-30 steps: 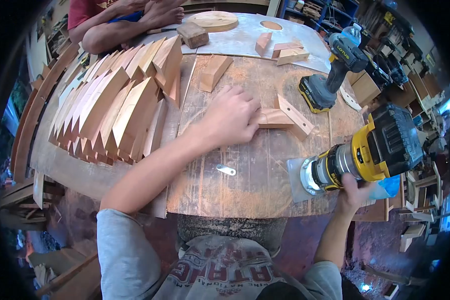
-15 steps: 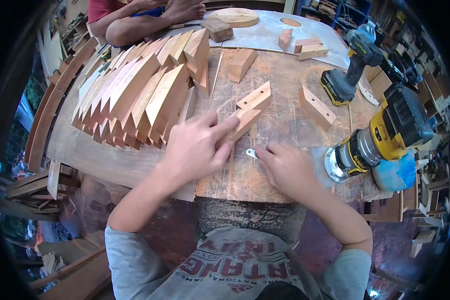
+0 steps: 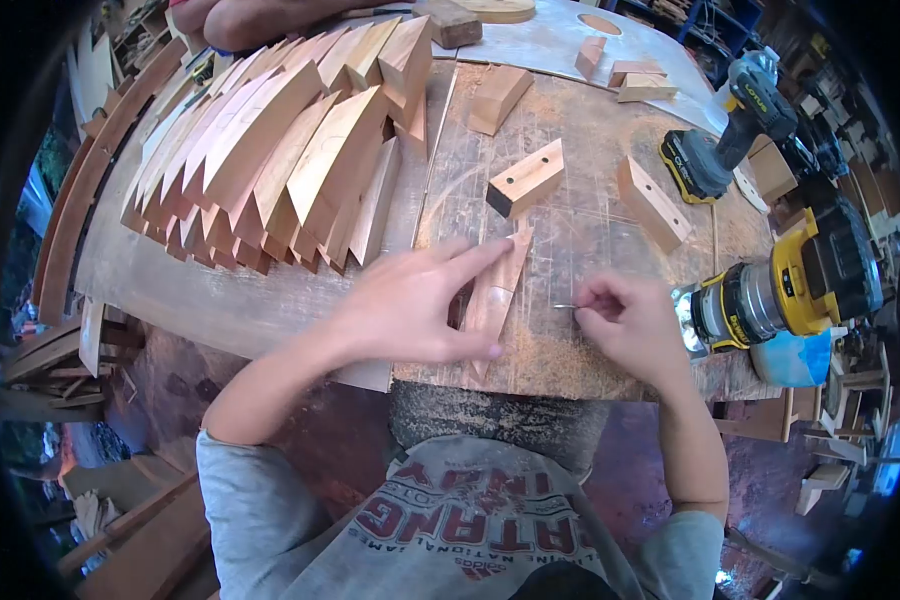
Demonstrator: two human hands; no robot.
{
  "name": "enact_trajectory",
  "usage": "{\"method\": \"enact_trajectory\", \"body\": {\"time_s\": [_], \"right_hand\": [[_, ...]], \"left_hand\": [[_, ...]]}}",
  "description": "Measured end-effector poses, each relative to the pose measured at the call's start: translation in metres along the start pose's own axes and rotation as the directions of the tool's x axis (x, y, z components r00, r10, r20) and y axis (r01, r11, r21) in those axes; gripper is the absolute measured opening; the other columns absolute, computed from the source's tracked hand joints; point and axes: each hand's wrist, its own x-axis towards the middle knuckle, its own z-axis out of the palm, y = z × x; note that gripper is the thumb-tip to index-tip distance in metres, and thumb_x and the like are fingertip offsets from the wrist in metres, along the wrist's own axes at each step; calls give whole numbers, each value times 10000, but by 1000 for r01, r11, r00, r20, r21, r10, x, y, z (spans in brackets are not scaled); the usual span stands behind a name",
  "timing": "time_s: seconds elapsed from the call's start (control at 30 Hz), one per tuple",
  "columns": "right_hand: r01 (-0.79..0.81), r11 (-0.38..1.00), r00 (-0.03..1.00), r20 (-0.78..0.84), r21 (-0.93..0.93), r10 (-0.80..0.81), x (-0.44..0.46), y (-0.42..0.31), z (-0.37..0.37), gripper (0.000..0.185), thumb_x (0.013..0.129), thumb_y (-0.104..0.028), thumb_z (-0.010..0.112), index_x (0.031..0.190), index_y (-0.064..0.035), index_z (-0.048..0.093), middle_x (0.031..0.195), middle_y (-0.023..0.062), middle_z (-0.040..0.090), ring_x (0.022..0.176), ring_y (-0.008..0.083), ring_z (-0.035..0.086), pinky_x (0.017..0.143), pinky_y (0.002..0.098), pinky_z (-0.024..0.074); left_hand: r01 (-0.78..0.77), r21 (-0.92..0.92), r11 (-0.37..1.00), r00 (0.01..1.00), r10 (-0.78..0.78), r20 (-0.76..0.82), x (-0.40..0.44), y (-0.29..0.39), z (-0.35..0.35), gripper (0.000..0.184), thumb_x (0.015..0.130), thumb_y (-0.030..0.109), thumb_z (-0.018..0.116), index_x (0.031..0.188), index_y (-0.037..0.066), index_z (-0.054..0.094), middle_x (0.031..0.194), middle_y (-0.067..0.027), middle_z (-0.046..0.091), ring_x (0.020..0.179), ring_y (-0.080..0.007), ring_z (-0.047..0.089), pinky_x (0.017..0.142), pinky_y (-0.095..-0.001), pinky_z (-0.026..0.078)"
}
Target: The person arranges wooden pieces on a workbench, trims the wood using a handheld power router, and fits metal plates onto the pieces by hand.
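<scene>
My left hand (image 3: 420, 300) grips a pointed wooden piece (image 3: 497, 290) lying on the dusty work board (image 3: 560, 350), thumb on one side and fingers on the other. In the closed fingers of my right hand (image 3: 620, 315) is a small metal plate (image 3: 566, 306), seen edge-on. Just beyond my left hand lies a wooden block with two holes (image 3: 530, 178). Another two-holed block (image 3: 654, 203) rests further right. The yellow router (image 3: 760, 300) lies on its side, to the right of my right hand.
A large stack of cut wooden pieces (image 3: 270, 150) fills the left side. At the back right stands a cordless drill (image 3: 725, 130). One wooden block (image 3: 499, 97) lies behind the holed ones. Another person's arm (image 3: 280, 20) shows at the top left.
My right hand has lifted the metal plate from the board and moved right. The wooden piece under my left hand has turned, and the near two-holed block now lies apart from it.
</scene>
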Motion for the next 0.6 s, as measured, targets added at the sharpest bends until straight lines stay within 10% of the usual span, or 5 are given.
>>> {"method": "enact_trajectory", "body": {"time_s": [0.1,0.2,0.6], "right_hand": [[-216,806,972,199,550,124,0,7,-5,132,910,-2,751,1039,27,750,932,11,743,811,43,668,756,206,551],[-290,615,948,307,733,82,8,3,8,237,914,-10,763,1146,37,752,961,28,754,818,54,676,778,207,549],[-462,625,883,390,629,260,24,-2,24,167,932,-75,794,1065,27,791,826,10,736,686,46,608,604,215,448]], "left_hand": [[-179,69,981,983,181,-17,1,-20,-2,1212,679,453,907,1650,51,303,1569,-282,440,1401,-403,514,1114,-470,454],[-375,36,926,924,376,-63,14,-41,9,1302,641,420,940,1651,-15,243,1670,-287,312,1531,-407,369,1225,-462,361],[-380,-167,910,923,361,-132,19,-53,31,1385,572,437,979,1635,-62,244,1667,-285,325,1499,-425,407,1229,-476,350]]}}
